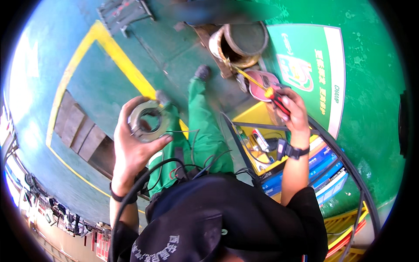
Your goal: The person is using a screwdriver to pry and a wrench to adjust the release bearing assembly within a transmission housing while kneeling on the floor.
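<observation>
My left hand [133,139] grips a thick pale metal ring [162,121] with an open centre, held over my green-trousered legs; its fingers curl round the rim. My right hand [291,109] is closed on a screwdriver [279,100] with a red, black and yellow handle, pointing up and left over a pink basin [262,77]. A yellowish stretch runs along the shaft toward a cylindrical bucket [214,41] with a grey round lid or disc [246,37] on it; whether the tip touches anything is unclear.
A yellow cart tray [248,118] with tools and blue boxes [321,166] stands at my right, framed by dark rails. A grey metal stand [124,13] is at the top. Brown plates [80,131] lie inside yellow floor lines at left. A dark cable hangs by my left arm.
</observation>
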`<action>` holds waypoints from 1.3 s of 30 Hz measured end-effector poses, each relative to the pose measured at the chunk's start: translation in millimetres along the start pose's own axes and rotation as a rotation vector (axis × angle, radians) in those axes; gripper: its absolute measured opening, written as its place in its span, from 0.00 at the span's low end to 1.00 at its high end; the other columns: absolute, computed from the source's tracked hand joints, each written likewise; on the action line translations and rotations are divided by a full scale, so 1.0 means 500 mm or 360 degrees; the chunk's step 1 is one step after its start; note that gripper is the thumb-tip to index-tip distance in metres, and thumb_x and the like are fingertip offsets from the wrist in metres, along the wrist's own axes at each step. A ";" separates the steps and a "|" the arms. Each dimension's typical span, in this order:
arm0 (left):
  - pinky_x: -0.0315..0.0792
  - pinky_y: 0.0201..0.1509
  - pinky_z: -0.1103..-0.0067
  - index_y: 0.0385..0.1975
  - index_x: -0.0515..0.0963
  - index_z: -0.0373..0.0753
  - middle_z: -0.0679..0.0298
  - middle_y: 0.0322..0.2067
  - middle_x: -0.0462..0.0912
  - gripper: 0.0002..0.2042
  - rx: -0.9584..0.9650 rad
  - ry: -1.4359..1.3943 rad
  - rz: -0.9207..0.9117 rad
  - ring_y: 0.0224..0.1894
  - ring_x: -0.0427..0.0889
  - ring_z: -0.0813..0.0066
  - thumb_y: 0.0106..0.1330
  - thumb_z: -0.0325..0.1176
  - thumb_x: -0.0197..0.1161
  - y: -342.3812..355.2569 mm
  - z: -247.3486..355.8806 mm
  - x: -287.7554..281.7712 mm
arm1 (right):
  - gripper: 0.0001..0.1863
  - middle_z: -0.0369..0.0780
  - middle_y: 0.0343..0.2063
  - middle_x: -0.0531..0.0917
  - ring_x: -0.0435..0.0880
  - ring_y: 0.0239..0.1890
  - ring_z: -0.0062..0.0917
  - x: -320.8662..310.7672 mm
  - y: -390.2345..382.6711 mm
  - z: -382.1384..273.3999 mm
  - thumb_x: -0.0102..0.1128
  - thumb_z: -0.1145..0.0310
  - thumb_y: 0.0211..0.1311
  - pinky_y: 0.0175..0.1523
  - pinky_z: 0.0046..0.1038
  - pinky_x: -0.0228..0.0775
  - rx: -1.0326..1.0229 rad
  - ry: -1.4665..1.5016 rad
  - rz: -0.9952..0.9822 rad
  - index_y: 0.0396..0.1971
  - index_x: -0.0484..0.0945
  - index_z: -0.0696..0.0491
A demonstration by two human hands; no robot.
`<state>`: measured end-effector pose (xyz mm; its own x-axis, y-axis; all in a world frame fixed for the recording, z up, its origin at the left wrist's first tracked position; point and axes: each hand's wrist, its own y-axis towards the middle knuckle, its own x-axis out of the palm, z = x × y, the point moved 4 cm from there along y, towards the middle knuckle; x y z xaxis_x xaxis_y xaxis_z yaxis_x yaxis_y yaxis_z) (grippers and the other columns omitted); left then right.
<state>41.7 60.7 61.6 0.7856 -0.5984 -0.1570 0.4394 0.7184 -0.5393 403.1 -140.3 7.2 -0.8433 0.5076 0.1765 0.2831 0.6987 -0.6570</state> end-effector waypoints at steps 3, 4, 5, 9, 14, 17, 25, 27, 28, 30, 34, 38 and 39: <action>0.73 0.59 0.74 0.58 0.66 0.34 0.58 0.50 0.78 0.41 0.0332 0.0065 0.0022 0.53 0.78 0.71 0.41 0.26 0.81 -0.032 0.093 -0.026 | 0.21 0.46 0.30 0.83 0.64 0.13 0.10 0.120 -0.106 -0.112 0.63 0.64 0.61 0.17 0.12 0.53 -0.0312 -0.0074 -0.0169 0.49 0.74 0.62; 0.73 0.60 0.74 0.58 0.65 0.35 0.58 0.51 0.79 0.40 0.0430 0.0056 0.0044 0.53 0.78 0.71 0.42 0.26 0.81 -0.041 0.112 -0.038 | 0.20 0.44 0.32 0.84 0.69 0.17 0.11 0.157 -0.129 -0.139 0.64 0.65 0.59 0.21 0.13 0.58 -0.0347 -0.0142 -0.0219 0.46 0.76 0.62; 0.72 0.61 0.73 0.58 0.65 0.35 0.57 0.52 0.79 0.40 0.0532 0.0047 0.0067 0.54 0.78 0.71 0.42 0.26 0.81 -0.053 0.133 -0.055 | 0.18 0.41 0.33 0.85 0.74 0.21 0.12 0.196 -0.152 -0.168 0.66 0.66 0.57 0.25 0.13 0.64 -0.0387 -0.0213 -0.0267 0.44 0.78 0.62; 0.74 0.59 0.74 0.58 0.65 0.37 0.58 0.53 0.79 0.40 0.0860 0.0001 0.0190 0.53 0.79 0.72 0.42 0.24 0.80 -0.122 0.167 -0.121 | 0.16 0.41 0.35 0.85 0.83 0.38 0.21 0.339 -0.241 -0.242 0.70 0.72 0.50 0.47 0.23 0.74 -0.0814 -0.0638 -0.0226 0.39 0.81 0.62; 0.74 0.56 0.71 0.55 0.69 0.37 0.58 0.50 0.80 0.36 0.1170 0.0201 0.0511 0.51 0.81 0.63 0.42 0.26 0.79 -0.228 0.187 -0.196 | 0.16 0.42 0.31 0.87 0.86 0.34 0.27 0.460 -0.344 -0.297 0.73 0.72 0.44 0.43 0.25 0.76 -0.1358 -0.1098 -0.0293 0.36 0.83 0.60; 0.73 0.52 0.70 0.53 0.71 0.38 0.59 0.48 0.82 0.35 0.1466 0.0478 0.0729 0.49 0.81 0.58 0.40 0.26 0.79 -0.284 0.192 -0.240 | 0.16 0.42 0.29 0.86 0.87 0.33 0.30 0.536 -0.398 -0.313 0.73 0.73 0.42 0.43 0.27 0.77 -0.1563 -0.1325 -0.0316 0.35 0.83 0.59; 0.69 0.54 0.72 0.51 0.71 0.40 0.60 0.47 0.83 0.33 0.1839 0.1135 0.1028 0.50 0.81 0.64 0.42 0.29 0.80 -0.381 0.218 -0.317 | 0.19 0.44 0.27 0.84 0.85 0.26 0.34 0.680 -0.491 -0.314 0.72 0.80 0.40 0.30 0.27 0.77 -0.2062 -0.1649 -0.0406 0.38 0.83 0.56; 0.68 0.54 0.72 0.50 0.72 0.41 0.61 0.46 0.84 0.32 0.1874 0.1234 0.1092 0.50 0.81 0.65 0.43 0.31 0.80 -0.393 0.220 -0.331 | 0.19 0.44 0.27 0.84 0.85 0.25 0.33 0.699 -0.508 -0.313 0.72 0.80 0.40 0.29 0.27 0.76 -0.2096 -0.1755 -0.0430 0.38 0.83 0.56; 0.68 0.54 0.72 0.50 0.72 0.42 0.61 0.46 0.84 0.31 0.1879 0.1265 0.1119 0.49 0.81 0.65 0.43 0.31 0.80 -0.398 0.221 -0.339 | 0.19 0.44 0.27 0.84 0.85 0.25 0.33 0.705 -0.509 -0.312 0.71 0.79 0.41 0.30 0.27 0.77 -0.2077 -0.1711 -0.0448 0.39 0.83 0.57; 0.68 0.55 0.72 0.48 0.73 0.42 0.61 0.46 0.84 0.30 0.1888 0.1298 0.1174 0.49 0.81 0.65 0.44 0.33 0.80 -0.411 0.227 -0.349 | 0.18 0.43 0.27 0.85 0.85 0.26 0.33 0.708 -0.502 -0.312 0.71 0.79 0.41 0.31 0.27 0.77 -0.2011 -0.1569 -0.0488 0.39 0.83 0.57; 0.67 0.56 0.72 0.49 0.72 0.42 0.60 0.46 0.84 0.31 0.1917 0.1281 0.1229 0.50 0.80 0.63 0.44 0.32 0.80 -0.422 0.234 -0.358 | 0.15 0.38 0.26 0.85 0.84 0.28 0.24 0.689 -0.474 -0.307 0.70 0.73 0.51 0.36 0.23 0.76 -0.1265 -0.1142 -0.0530 0.40 0.82 0.60; 0.67 0.57 0.71 0.49 0.71 0.41 0.59 0.46 0.83 0.32 0.1904 0.1166 0.1290 0.50 0.80 0.62 0.43 0.32 0.81 -0.419 0.253 -0.364 | 0.15 0.37 0.28 0.84 0.71 0.19 0.09 0.669 -0.435 -0.288 0.66 0.68 0.60 0.23 0.13 0.62 -0.0519 -0.0463 -0.0650 0.44 0.81 0.61; 0.67 0.57 0.71 0.49 0.71 0.41 0.59 0.46 0.83 0.32 0.1873 0.1161 0.1299 0.50 0.80 0.62 0.42 0.32 0.81 -0.419 0.257 -0.364 | 0.15 0.37 0.28 0.84 0.69 0.17 0.07 0.667 -0.429 -0.287 0.65 0.68 0.61 0.21 0.12 0.59 -0.0501 -0.0365 -0.0694 0.44 0.80 0.61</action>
<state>-137.2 64.6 309.5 0.7526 0.2773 -0.5973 0.3723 0.5690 0.7332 127.0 -48.5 312.3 -0.9798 0.0416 0.1955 -0.0201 0.9526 -0.3036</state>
